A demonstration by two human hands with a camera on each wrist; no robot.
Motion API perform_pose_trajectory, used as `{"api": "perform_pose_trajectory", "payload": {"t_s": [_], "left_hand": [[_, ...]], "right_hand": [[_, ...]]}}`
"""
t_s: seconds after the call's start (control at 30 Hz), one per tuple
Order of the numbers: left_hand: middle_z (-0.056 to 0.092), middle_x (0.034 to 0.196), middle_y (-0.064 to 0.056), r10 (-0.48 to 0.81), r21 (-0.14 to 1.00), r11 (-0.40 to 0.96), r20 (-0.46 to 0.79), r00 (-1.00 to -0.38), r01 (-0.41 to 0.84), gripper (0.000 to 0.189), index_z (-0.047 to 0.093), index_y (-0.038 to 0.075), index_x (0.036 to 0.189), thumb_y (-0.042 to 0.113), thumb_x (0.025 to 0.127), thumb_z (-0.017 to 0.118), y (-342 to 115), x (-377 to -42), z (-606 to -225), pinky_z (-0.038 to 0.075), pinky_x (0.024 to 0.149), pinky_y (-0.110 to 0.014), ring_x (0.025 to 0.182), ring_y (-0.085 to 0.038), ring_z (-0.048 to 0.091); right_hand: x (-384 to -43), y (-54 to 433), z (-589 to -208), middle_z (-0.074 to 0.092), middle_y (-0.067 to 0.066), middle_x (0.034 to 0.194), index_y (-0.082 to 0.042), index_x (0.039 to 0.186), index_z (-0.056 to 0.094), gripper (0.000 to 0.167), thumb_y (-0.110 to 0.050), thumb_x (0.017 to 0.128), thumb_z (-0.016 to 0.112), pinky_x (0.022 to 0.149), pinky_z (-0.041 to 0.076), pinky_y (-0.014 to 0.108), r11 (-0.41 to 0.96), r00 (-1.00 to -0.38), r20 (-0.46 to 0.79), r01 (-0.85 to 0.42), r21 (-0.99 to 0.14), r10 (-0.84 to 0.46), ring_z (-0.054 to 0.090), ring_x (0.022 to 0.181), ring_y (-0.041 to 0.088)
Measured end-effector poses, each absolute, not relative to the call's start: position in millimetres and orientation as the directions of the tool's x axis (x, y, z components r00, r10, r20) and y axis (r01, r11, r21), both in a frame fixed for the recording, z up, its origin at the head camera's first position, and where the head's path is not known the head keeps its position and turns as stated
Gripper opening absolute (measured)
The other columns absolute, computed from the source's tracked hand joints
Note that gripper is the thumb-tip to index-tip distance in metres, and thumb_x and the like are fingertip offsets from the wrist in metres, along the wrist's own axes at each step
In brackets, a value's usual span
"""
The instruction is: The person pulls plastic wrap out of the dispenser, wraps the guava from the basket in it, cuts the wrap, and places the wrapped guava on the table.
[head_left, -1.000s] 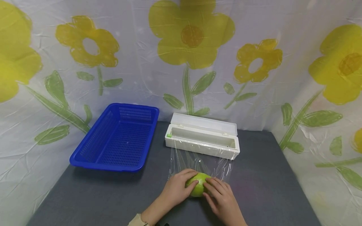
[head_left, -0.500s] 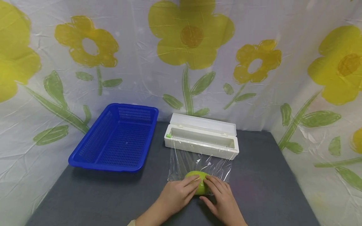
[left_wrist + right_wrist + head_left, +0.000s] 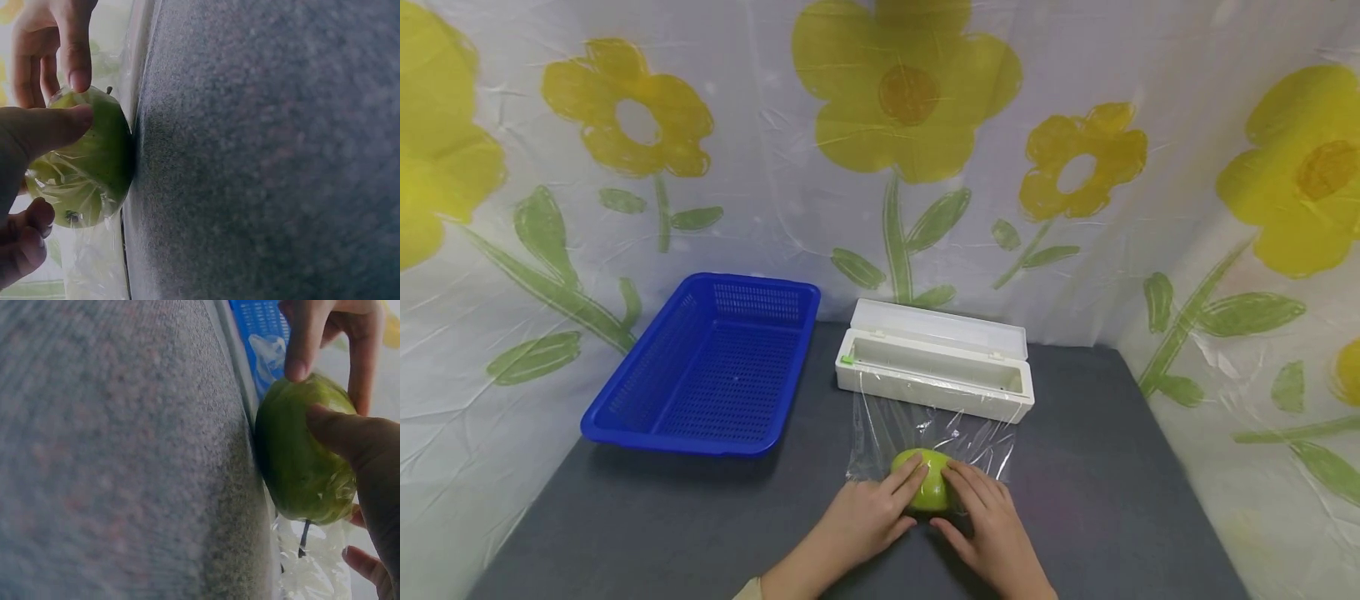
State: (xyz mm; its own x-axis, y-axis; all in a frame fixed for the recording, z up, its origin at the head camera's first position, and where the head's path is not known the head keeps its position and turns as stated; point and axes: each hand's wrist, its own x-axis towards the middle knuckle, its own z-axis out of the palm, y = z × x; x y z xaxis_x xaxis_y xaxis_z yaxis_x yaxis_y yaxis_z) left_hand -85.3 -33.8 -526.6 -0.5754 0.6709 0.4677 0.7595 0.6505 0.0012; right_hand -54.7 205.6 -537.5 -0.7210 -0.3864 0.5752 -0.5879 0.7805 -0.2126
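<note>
A green apple (image 3: 931, 492) lies on its side on the dark grey tabletop, covered in clear plastic film (image 3: 880, 437). From the left, my left hand (image 3: 868, 512) holds it, fingers over its top and thumb at the near side. My right hand (image 3: 988, 525) grips the other end in the same way. In the left wrist view the film is bunched on the apple (image 3: 94, 169) near its blossom end. A dark stem (image 3: 304, 539) shows at the other end in the right wrist view. The film runs back to a white cling film dispenser (image 3: 936, 392) with its lid up.
A blue plastic basket (image 3: 662, 440) stands at the back left of the table. A green slider (image 3: 847, 360) sits at the dispenser's left end. Behind the table hangs a white curtain (image 3: 760, 208) with yellow flowers.
The apple has rolled or shifted slightly away, toward the dispenser. My left fingers slid over it and back again; both thumbs now sit lower at its near side.
</note>
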Motion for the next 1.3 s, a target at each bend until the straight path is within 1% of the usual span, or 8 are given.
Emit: {"api": "perform_pose_trajectory", "payload": {"t_s": [0.07,0.13,0.2,0.3,0.57,0.87,1.13,1.3], "left_hand": [[0.064,0.149,-0.005,0.673,0.019,0.655,0.439,-0.595,0.755,0.078,0.062,0.010,0.148,0.045,0.084,0.090,-33.0,-86.9,-526.1,0.049,0.047,-0.024,0.055,-0.007,0.062],[0.062,0.151,-0.005,0.672,0.033,0.664,0.410,-0.616,0.747,0.084,0.059,0.009,0.151,0.046,0.083,0.091,-31.9,-88.9,-526.2,0.049,0.048,-0.024,0.055,-0.007,0.062],[0.060,0.153,-0.005,0.669,0.046,0.675,0.384,-0.637,0.737,0.088,0.056,0.008,0.153,0.046,0.082,0.091,-30.6,-91.2,-526.6,0.050,0.049,-0.025,0.056,-0.008,0.062],[0.057,0.155,-0.005,0.662,0.059,0.687,0.359,-0.658,0.724,0.091,0.054,0.007,0.155,0.045,0.082,0.092,-28.8,-94.2,-527.5,0.052,0.051,-0.026,0.057,-0.008,0.062],[0.055,0.157,-0.005,0.641,0.104,0.704,0.331,-0.692,0.702,0.095,0.051,0.009,0.156,0.039,0.078,0.096,-24.8,-100.3,-524.8,0.052,0.051,-0.027,0.057,-0.008,0.061],[0.058,0.154,-0.003,0.618,0.088,0.740,0.305,-0.725,0.667,0.095,0.052,0.012,0.154,0.035,0.074,0.098,-20.0,-111.5,-525.2,0.051,0.051,-0.028,0.058,-0.010,0.063],[0.062,0.148,-0.004,0.600,0.067,0.752,0.343,-0.723,0.656,0.085,0.055,0.012,0.151,0.033,0.079,0.095,-16.8,-120.7,-530.2,0.051,0.049,-0.029,0.054,-0.011,0.061],[0.063,0.146,-0.004,0.596,0.095,0.755,0.312,-0.740,0.649,0.084,0.055,0.012,0.151,0.031,0.079,0.095,-15.3,-123.3,-525.2,0.050,0.049,-0.029,0.055,-0.013,0.062]], "right_hand": [[-56.7,206.0,-538.2,0.064,0.008,0.144,-0.005,0.141,0.065,0.067,-0.061,0.104,0.056,0.098,0.049,0.049,0.780,-0.713,0.581,-0.592,-0.201,-0.391,0.063,0.127,0.030],[-58.3,206.1,-538.6,0.063,0.008,0.146,-0.005,0.143,0.064,0.067,-0.055,0.099,0.071,0.097,0.050,0.050,0.783,-0.709,0.583,-0.593,-0.188,-0.396,0.063,0.127,0.031],[-59.7,205.9,-538.9,0.063,0.008,0.146,-0.005,0.144,0.063,0.072,-0.046,0.089,0.084,0.096,0.052,0.052,0.789,-0.710,0.580,-0.589,-0.177,-0.400,0.064,0.127,0.031],[-60.7,204.9,-538.8,0.062,0.009,0.148,-0.004,0.147,0.061,0.084,-0.035,0.076,0.095,0.095,0.053,0.054,0.802,-0.723,0.563,-0.574,-0.166,-0.400,0.063,0.128,0.032],[-62.4,202.9,-539.1,0.062,0.015,0.147,-0.002,0.150,0.057,0.094,-0.033,0.072,0.099,0.094,0.054,0.060,0.820,-0.752,0.532,-0.546,-0.171,-0.390,0.063,0.128,0.035],[-65.0,198.6,-542.5,0.060,0.018,0.149,0.000,0.153,0.053,0.100,-0.031,0.070,0.100,0.094,0.053,0.065,0.830,-0.763,0.537,-0.524,-0.190,-0.360,0.060,0.129,0.042],[-69.9,193.2,-542.3,0.058,0.019,0.151,0.002,0.151,0.053,0.100,-0.030,0.069,0.100,0.097,0.048,0.067,0.838,-0.768,0.549,-0.506,-0.205,-0.329,0.053,0.135,0.047],[-74.6,191.1,-540.6,0.057,0.020,0.151,0.002,0.149,0.055,0.099,-0.025,0.065,0.103,0.100,0.042,0.068,0.839,-0.763,0.570,-0.499,-0.217,-0.306,0.049,0.139,0.048]]}}
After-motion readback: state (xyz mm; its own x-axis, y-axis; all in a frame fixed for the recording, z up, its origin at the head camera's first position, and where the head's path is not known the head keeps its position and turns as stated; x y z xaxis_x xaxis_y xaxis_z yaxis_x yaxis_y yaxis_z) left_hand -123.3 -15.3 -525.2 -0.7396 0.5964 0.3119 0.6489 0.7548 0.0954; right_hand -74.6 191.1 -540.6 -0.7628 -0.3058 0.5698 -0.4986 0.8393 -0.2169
